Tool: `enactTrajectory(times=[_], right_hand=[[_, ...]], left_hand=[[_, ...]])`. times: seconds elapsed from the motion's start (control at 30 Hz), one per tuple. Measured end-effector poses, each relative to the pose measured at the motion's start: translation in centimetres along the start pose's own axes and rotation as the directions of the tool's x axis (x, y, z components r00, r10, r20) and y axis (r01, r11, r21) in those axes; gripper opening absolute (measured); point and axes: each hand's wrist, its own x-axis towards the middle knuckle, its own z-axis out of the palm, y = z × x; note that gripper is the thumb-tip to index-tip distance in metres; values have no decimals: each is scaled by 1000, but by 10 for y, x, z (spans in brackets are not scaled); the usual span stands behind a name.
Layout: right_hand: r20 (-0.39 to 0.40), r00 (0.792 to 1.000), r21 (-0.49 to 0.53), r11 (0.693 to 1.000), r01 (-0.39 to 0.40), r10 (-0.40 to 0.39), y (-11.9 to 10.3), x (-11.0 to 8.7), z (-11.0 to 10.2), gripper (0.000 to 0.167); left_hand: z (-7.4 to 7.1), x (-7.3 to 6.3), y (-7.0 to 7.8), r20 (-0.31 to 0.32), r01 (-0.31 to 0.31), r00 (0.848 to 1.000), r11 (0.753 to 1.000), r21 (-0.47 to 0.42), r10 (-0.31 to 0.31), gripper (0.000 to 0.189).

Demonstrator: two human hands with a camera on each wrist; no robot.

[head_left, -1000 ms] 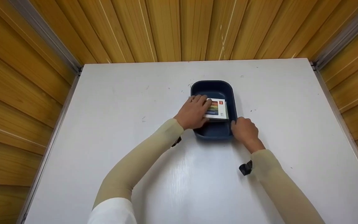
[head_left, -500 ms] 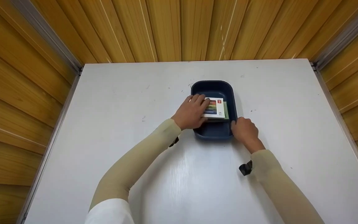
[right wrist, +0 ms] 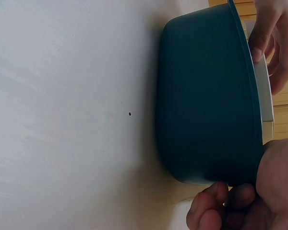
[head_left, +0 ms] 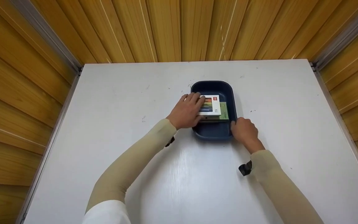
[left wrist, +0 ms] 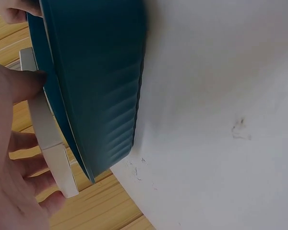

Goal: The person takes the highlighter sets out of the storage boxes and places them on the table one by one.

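My left hand (head_left: pixel 185 112) grips a flat white box (head_left: pixel 217 105) with a row of rainbow-coloured bars on its face and a small red label. In the left wrist view the thumb lies on the near side of the white box (left wrist: pixel 44 120), the fingers on its far side, level with the bin's rim. Under it, partly covered, a green box (head_left: pixel 224 112) shows inside the dark blue plastic bin (head_left: pixel 214 137). My right hand (head_left: pixel 245 130) holds the bin's near right corner, with curled fingertips (right wrist: pixel 216 191) under the rim in the right wrist view.
The bin stands on a white table (head_left: pixel 135 93) with a few small dark marks. Wood-look panels (head_left: pixel 166 31) rise behind the table and along both sides. A black wrist camera (head_left: pixel 245 168) sits below the right hand.
My left hand has slid the white box to the left and slightly away from me, uncovering more of the green box. My right hand and the bin have stayed in place.
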Motion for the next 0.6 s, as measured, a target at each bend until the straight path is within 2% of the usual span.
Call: enactTrajectory(times=[0.27, 0.6], right_hand=[[-10, 1000, -15, 1000, 16, -16, 0, 1, 1, 42], [-12, 1000, -8, 1000, 10, -10, 1, 1, 2, 41]], left_hand=[[0, -3, -6, 10, 23, 1000, 1000, -14, -23, 69], [1, -5, -12, 11, 58, 998, 994, -89, -57, 71]])
